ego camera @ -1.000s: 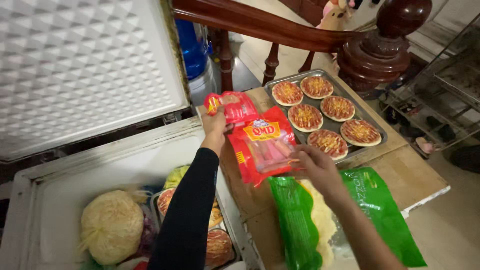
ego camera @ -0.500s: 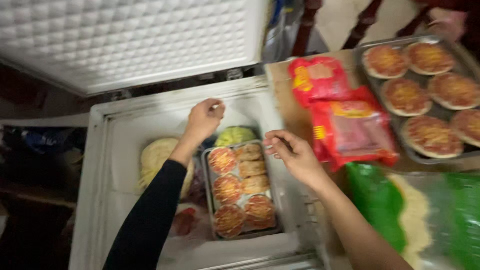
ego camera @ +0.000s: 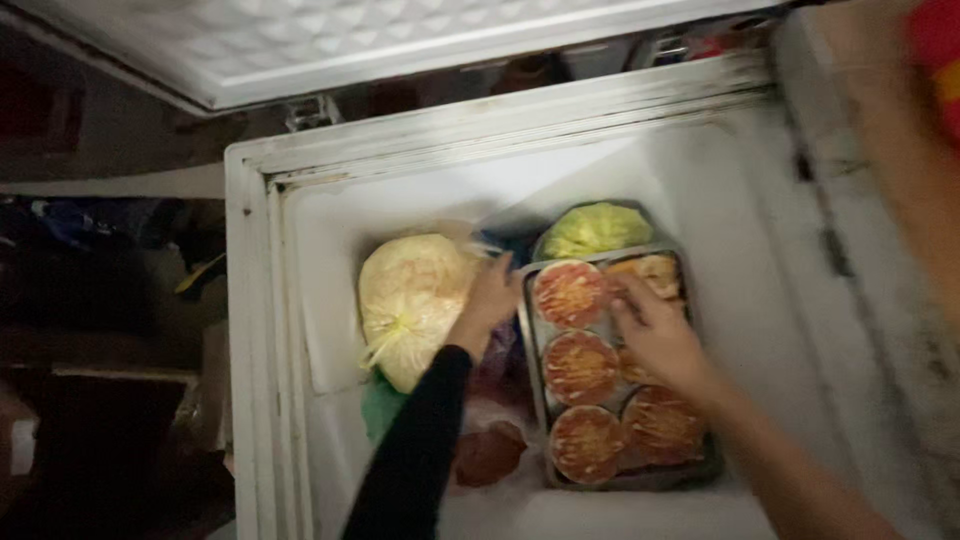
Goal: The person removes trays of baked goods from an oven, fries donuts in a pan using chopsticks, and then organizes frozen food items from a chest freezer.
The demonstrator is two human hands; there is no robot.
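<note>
Hands [ego camera: 575, 320] blur over pizza tray [ego camera: 535, 340]; grip unclear.

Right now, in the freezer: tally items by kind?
Tray: 1
Mini pizzas on it: 5 in view, more may sit under the right hand
Yellowish bags: 1
Green bags: 1
Total: 8

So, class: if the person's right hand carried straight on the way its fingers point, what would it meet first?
The right hand lies over the metal tray of small round pizzas, fingers pointing toward the far end. The first thing in that line looks to be the pizza at the tray's far right corner, then the yellow-green bag; depth is unclear.
</note>
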